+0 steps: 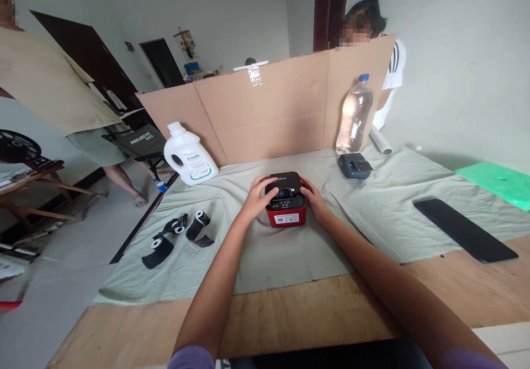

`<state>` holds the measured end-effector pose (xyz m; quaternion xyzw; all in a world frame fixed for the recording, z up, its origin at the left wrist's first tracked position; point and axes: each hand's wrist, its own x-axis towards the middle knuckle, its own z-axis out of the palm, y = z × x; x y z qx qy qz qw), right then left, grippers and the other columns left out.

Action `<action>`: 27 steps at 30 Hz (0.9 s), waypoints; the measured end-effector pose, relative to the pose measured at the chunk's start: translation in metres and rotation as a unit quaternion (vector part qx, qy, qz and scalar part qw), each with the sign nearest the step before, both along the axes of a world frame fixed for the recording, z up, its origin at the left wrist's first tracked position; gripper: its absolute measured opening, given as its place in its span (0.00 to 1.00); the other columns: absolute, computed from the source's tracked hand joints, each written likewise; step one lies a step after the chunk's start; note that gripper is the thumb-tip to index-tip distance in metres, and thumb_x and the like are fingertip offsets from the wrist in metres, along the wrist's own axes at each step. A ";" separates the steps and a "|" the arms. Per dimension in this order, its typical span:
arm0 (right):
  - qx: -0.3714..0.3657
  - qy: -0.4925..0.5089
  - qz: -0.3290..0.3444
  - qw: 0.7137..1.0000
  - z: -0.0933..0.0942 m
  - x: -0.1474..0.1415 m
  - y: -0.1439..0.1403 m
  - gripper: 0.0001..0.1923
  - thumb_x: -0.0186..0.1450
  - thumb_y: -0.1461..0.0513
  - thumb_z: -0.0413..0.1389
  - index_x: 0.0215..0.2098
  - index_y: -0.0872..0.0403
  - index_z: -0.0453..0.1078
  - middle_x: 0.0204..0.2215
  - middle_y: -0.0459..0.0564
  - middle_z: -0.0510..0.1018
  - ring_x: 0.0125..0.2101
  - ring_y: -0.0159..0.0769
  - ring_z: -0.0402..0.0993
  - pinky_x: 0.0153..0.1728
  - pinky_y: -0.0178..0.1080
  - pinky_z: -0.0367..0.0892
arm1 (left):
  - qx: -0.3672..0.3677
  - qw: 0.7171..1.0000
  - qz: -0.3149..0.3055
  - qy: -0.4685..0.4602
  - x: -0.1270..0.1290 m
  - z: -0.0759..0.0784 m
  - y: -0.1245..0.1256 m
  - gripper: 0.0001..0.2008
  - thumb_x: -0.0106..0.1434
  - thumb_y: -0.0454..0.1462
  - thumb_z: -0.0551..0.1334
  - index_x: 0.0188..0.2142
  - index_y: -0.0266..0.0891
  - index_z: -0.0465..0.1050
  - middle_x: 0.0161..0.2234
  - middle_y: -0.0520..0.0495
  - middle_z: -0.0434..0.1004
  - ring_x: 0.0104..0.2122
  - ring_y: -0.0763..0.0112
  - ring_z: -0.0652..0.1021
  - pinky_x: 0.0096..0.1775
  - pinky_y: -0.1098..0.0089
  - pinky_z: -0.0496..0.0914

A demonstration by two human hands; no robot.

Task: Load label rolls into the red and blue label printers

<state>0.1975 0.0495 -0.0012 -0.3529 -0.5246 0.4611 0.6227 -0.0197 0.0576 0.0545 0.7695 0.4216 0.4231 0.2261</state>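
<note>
A small red box-shaped device with a black lid (285, 199) sits on the pale green cloth (372, 214) in the middle of the table. My left hand (257, 195) grips its left side, with the thumb and fingers reaching over the black top. My right hand (314, 198) holds its right side. Three black rolls with white cores (179, 234) lie on the cloth to the left, apart from my hands.
A cardboard screen (273, 110) stands behind the cloth. A white jug (188, 156), a clear water bottle (354, 115), a small dark device (355, 165) and a black phone (464, 228) are on the table. One person stands far left, another behind the cardboard.
</note>
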 end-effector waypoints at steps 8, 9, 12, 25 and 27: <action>-0.042 0.013 0.014 0.999 0.004 -0.002 0.004 0.31 0.57 0.56 0.56 0.59 0.47 0.69 0.59 0.49 0.75 0.60 0.47 0.69 0.60 0.50 0.64 | -0.269 0.918 0.001 -0.291 0.012 -0.025 0.000 0.34 0.59 0.34 0.54 0.66 0.46 0.58 0.65 0.48 0.67 0.61 0.62 0.72 0.59 0.59 0.69; -0.046 0.016 0.014 0.999 0.004 -0.001 0.005 0.30 0.56 0.57 0.56 0.58 0.47 0.69 0.58 0.50 0.76 0.59 0.48 0.69 0.59 0.50 0.65 | -0.282 0.903 0.000 -0.323 0.013 -0.028 -0.002 0.35 0.58 0.34 0.55 0.67 0.47 0.56 0.66 0.48 0.66 0.61 0.61 0.72 0.59 0.59 0.69; -0.059 0.014 0.008 0.998 0.003 -0.001 0.007 0.30 0.54 0.59 0.56 0.56 0.45 0.69 0.57 0.49 0.76 0.58 0.49 0.70 0.57 0.51 0.66 | -0.298 0.871 -0.007 -0.390 0.014 -0.034 -0.007 0.37 0.57 0.36 0.59 0.66 0.49 0.56 0.68 0.49 0.61 0.63 0.59 0.69 0.62 0.57 0.67; -0.060 0.025 -0.002 0.998 -0.004 -0.005 0.006 0.27 0.57 0.56 0.56 0.55 0.42 0.67 0.58 0.48 0.75 0.59 0.47 0.69 0.58 0.50 0.66 | -0.312 0.836 -0.033 -0.449 0.011 -0.033 -0.008 0.35 0.53 0.34 0.66 0.62 0.46 0.65 0.69 0.46 0.58 0.68 0.57 0.62 0.66 0.59 0.61; -0.050 0.031 -0.003 0.998 -0.008 -0.005 0.006 0.26 0.59 0.53 0.56 0.56 0.43 0.67 0.59 0.49 0.74 0.61 0.47 0.68 0.61 0.50 0.63 | -0.318 0.830 -0.038 -0.456 0.010 -0.034 -0.008 0.35 0.54 0.36 0.66 0.63 0.47 0.65 0.70 0.46 0.58 0.68 0.57 0.63 0.66 0.59 0.61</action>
